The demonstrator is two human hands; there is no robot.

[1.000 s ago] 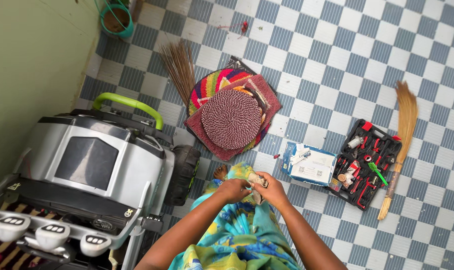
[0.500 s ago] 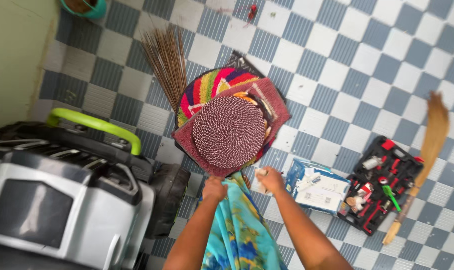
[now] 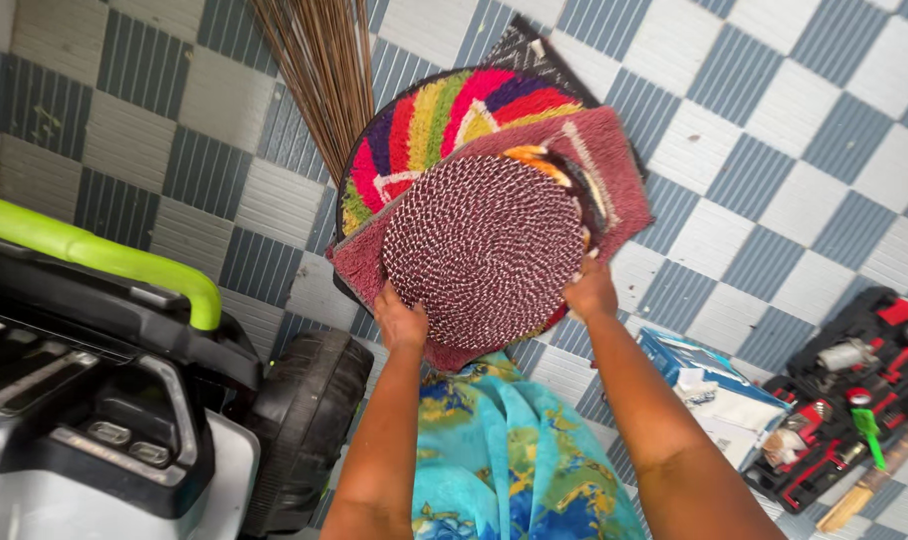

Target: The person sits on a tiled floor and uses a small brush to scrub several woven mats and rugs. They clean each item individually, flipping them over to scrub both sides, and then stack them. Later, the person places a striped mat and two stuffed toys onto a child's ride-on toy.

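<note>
A round woven mat in maroon and white lies on top of a pile of mats on the checked tile floor. Under it are a maroon rectangular mat and a round rainbow-striped mat. My left hand grips the woven mat's near left edge. At its near right edge, my right hand closes on the rim where it overlaps the maroon mat. Both arms reach forward over my blue and yellow patterned dress. The pale cloth seen earlier in my right hand is not visible.
A grey and black lawn mower with a green handle and a black wheel stands at the left. A stick broom lies beyond the mats. At the right are a blue and white box and an open tool case.
I have leaned forward and the view has closed in on the mats. Both hands left my lap, where they handled a pale cloth, and now grip the woven mat's edges.
</note>
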